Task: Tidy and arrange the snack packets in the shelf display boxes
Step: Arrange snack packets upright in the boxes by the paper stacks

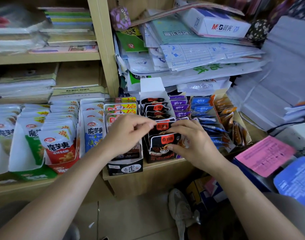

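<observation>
Two hands on black pkts [163, 140]: left hand [129, 134] pinches a top edge, right hand [195, 144] grips front one; tugging may spill row fwd

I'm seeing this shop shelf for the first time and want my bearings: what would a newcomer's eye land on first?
Dead centre, the left hand and right hand pinch black packets with red labels in their display box. To the left runs a bright row of white snack packets printed in green, red and blue, and above sags a messy pile of papers.
</observation>
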